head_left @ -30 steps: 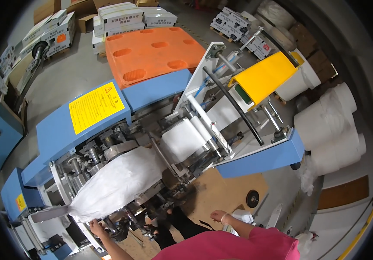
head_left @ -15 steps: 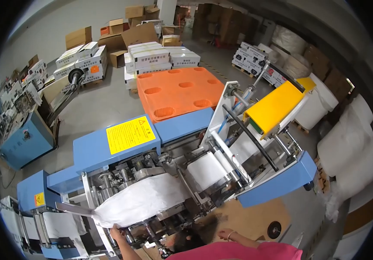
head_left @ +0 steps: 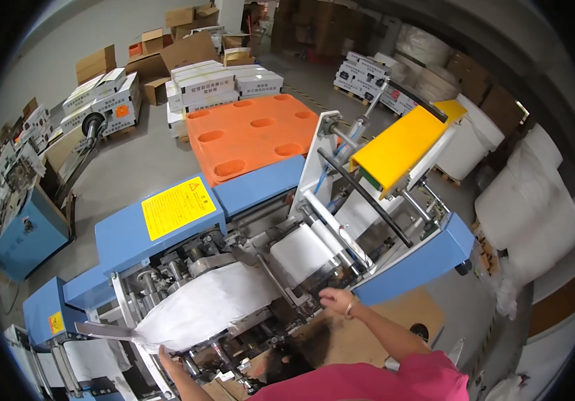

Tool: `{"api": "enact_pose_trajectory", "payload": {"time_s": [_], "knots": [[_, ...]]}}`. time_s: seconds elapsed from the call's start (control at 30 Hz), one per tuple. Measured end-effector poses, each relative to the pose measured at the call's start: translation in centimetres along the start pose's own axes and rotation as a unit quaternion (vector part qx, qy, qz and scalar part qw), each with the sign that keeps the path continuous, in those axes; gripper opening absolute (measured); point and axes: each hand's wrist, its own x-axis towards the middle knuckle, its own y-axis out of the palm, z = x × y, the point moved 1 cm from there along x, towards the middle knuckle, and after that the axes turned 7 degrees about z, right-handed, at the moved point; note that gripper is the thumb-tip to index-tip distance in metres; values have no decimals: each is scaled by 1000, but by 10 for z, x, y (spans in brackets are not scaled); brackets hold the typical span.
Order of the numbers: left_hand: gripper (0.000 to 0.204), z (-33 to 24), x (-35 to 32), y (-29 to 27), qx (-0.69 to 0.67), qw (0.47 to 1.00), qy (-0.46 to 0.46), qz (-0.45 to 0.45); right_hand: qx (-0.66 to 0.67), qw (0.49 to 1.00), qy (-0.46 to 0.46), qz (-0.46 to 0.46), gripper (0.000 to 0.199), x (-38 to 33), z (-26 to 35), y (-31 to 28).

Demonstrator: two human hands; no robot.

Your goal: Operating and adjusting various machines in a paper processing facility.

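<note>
A white sheet (head_left: 211, 304) bulges over the rollers of a blue machine and narrows at its left end, beside a flat metal bar (head_left: 104, 330). Low on the left, my left hand (head_left: 169, 363) is at the sheet's near edge, closed with its fingertips against it. The rest of its fingers are partly hidden. My right hand (head_left: 337, 302) is raised over the machine's near side, right of the sheet, fingers curled. Whatever lies in them, if anything, is too small to make out. Near it, a strip of white web (head_left: 303, 255) runs over the rollers.
Blue covers (head_left: 160, 224) line the machine's far side, and a yellow guard (head_left: 401, 155) tops its right end. Beyond stands an orange pallet (head_left: 254, 137) with white cartons (head_left: 202, 83) behind. Large white rolls (head_left: 528, 194) stand at the right. Brown board (head_left: 394, 324) lies on the floor.
My right hand has come up and forward from in front of my body to the machine's near side. My left hand stays at the sheet's edge. The whole view has shifted slightly.
</note>
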Motion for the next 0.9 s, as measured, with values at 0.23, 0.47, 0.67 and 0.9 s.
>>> {"api": "enact_pose_trajectory", "payload": {"time_s": [0.23, 0.47, 0.67, 0.9], "knots": [[45, 9, 65, -20, -59, 992, 50, 96, -177, 966, -186, -12, 21, 27, 64, -83], [36, 2, 19, -16, 75, 968, 238, -37, 228, 920, -12, -320, 52, 121, 156, -340], [38, -3, 18, -15, 98, 963, 246, -54, 410, 831, 151, -344, 50, 188, 120, -421], [14, -21, -3, -13, 6, 995, 104, -1, 393, 826, 132, -382, 60, 221, 100, -432]]}}
